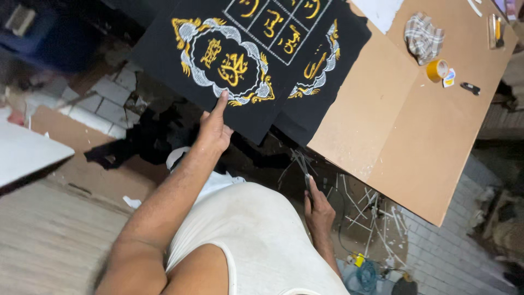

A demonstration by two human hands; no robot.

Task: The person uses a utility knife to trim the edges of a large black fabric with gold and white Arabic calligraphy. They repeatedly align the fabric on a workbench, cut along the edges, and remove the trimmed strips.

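A black cloth (164,60) with gold and silver embroidery lies over the edge of a brown board table (404,125). My left hand (214,128) grips the cloth's hanging lower edge, thumb on top near the embroidered oval. My right hand (317,210) hangs low beside my white shirt and holds a thin dark tool (307,177), likely scissors, pointing up below the table edge.
On the far end of the table lie a checked rag (423,37), a roll of yellow tape (437,70), a small dark cutter (470,87) and a white sheet (379,11). Thin strips and scraps litter the tiled floor (360,207). A pale panel (27,153) sits at left.
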